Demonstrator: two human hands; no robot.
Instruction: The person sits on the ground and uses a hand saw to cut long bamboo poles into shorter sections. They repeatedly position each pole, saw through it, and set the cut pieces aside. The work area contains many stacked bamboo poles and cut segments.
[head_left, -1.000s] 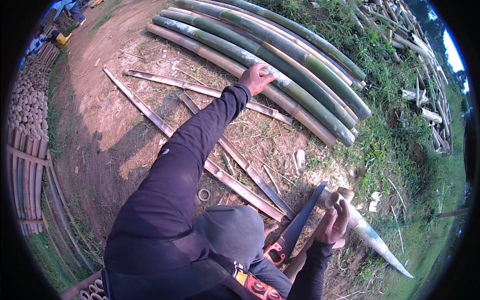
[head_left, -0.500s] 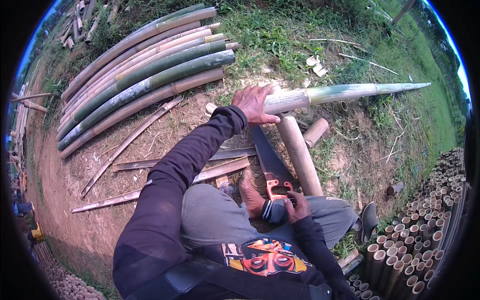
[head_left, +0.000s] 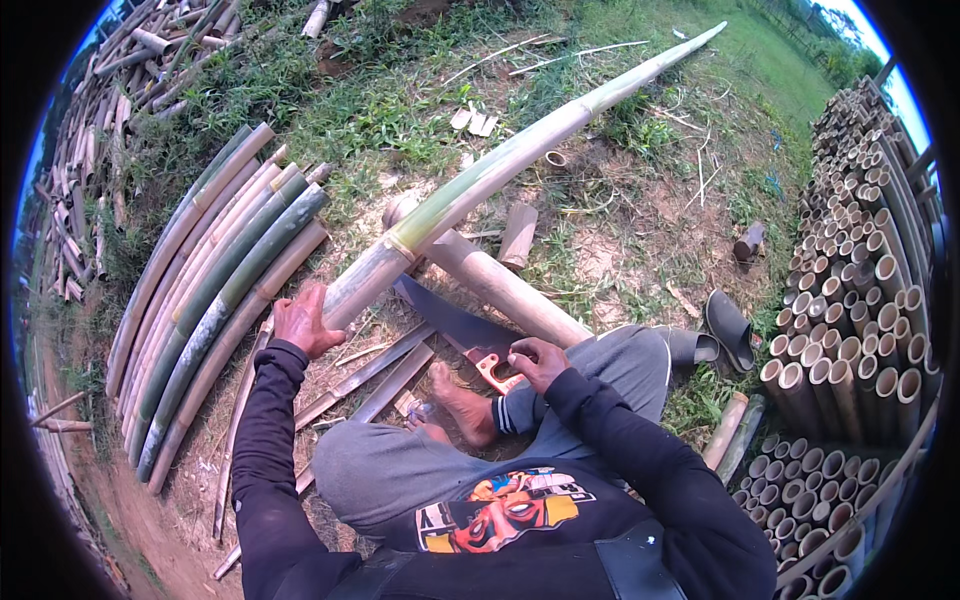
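My left hand (head_left: 308,322) is closed round the near end of a long green and tan bamboo pole (head_left: 500,170). The pole slants away to the far right, lying across a thicker bamboo log (head_left: 510,290). My right hand (head_left: 540,362), its fingers curled in with nothing visible in them, hovers just right of the handle of a handsaw (head_left: 495,372). That orange-handled saw lies by my bare foot (head_left: 463,404), its dark blade (head_left: 450,318) pointing toward the pole. Part of the blade's tip side lies under the pole's shadowed edge.
Whole bamboo poles (head_left: 220,290) lie in a row at left. Split bamboo strips (head_left: 370,375) rest near my feet. Upright cut bamboo tubes (head_left: 850,330) are packed at right. A short bamboo piece (head_left: 518,235) and dark clogs (head_left: 730,330) lie on the ground.
My left hand has moved left and nearer, swinging the pole's near end with it, so the pole now slants more steeply. My right hand has shifted slightly off the saw handle. The view has turned right.
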